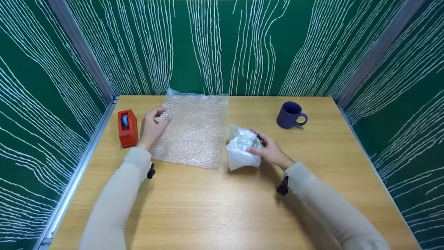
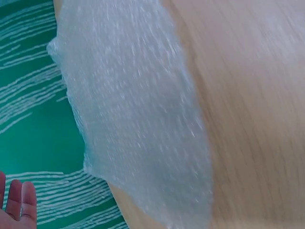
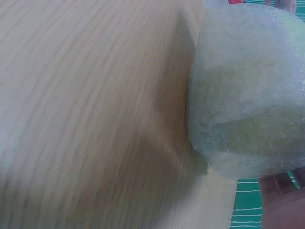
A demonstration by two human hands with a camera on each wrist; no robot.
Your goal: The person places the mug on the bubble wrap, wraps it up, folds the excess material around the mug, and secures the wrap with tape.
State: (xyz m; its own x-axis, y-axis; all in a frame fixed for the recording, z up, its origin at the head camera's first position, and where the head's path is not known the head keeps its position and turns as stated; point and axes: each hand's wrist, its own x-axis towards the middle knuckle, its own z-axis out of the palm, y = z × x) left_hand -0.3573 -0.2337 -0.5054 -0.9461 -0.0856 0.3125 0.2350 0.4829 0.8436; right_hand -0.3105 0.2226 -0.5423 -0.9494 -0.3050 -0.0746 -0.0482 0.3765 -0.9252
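A flat sheet of bubble wrap lies on the wooden table; the left wrist view shows the same sheet from close up. My left hand hovers at the sheet's left edge with relaxed fingers, holding nothing. My right hand grips a bundle wrapped in bubble wrap, which stands on the table just right of the sheet. In the right wrist view the bundle fills the right side, with something greenish inside. What it holds is hidden.
A red tape dispenser stands left of the left hand near the table's left edge. A dark blue mug stands at the back right. Green patterned walls enclose the table on three sides.
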